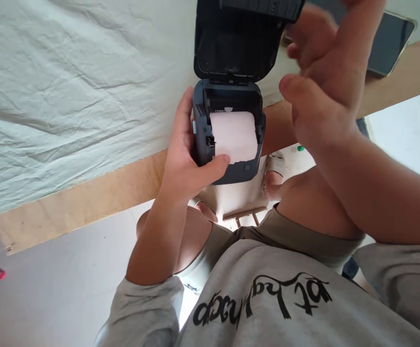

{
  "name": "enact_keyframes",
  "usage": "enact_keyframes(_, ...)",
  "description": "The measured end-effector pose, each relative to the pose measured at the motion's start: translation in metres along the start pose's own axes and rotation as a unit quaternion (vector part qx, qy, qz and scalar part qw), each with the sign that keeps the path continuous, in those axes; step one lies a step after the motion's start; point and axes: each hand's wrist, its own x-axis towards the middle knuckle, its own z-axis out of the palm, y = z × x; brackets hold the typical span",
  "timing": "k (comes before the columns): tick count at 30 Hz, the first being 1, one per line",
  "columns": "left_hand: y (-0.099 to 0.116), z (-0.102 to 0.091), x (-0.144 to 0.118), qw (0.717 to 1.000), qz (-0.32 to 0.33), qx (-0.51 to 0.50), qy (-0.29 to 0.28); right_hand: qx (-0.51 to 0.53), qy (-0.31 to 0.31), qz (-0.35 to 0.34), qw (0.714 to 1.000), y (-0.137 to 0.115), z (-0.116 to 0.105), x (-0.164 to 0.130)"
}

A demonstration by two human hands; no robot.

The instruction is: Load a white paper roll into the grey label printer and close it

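The left hand (186,161) clamped the small printer (228,130) at the table's (87,193) edge, thumb steadying the paper roll (234,135). The right hand (321,82) hovered, fingers apart, beside the open lid (237,41).

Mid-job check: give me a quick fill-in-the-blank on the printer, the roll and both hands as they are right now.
1. The lid of the small dark printer stands ____.
2. The white paper roll sits ____ the printer's compartment.
3. The ____ hand grips the printer, its thumb on the roll.
4. The right hand is raised beside the printer and holds ____.

Missing words: open; inside; left; nothing
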Motion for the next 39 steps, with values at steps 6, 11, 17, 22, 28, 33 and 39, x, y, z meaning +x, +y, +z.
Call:
enact_keyframes(6, -0.001, 0.000, -0.002, 1.000, 0.000, 0.009, 0.012, 0.069, 0.036, 0.010, 0.997, 0.015, 0.010, 0.005)
enact_keyframes(11, 0.001, 0.001, -0.001, 1.000, 0.005, 0.011, 0.010, 0.097, 0.009, 0.023, 0.995, 0.012, 0.013, -0.003)
enact_keyframes(17, 0.011, 0.012, -0.003, 0.999, -0.027, -0.024, 0.034, 0.051, -0.133, 0.013, 0.990, 0.012, 0.012, -0.010)
enact_keyframes(22, 0.019, 0.016, 0.002, 0.998, -0.048, -0.030, 0.021, -0.001, -0.166, -0.038, 0.985, 0.018, 0.011, -0.008)
enact_keyframes(28, 0.020, 0.021, 0.026, 0.999, 0.005, -0.018, -0.030, 0.046, -0.093, -0.101, 0.989, 0.020, 0.005, -0.006)
enact_keyframes(33, 0.013, 0.026, 0.030, 0.996, -0.006, -0.081, -0.024, 0.062, -0.106, -0.073, 0.990, 0.020, 0.003, -0.004)
enact_keyframes(39, 0.007, 0.021, 0.022, 0.996, -0.042, -0.079, -0.009, 0.009, -0.134, -0.076, 0.988, 0.019, 0.003, 0.000)
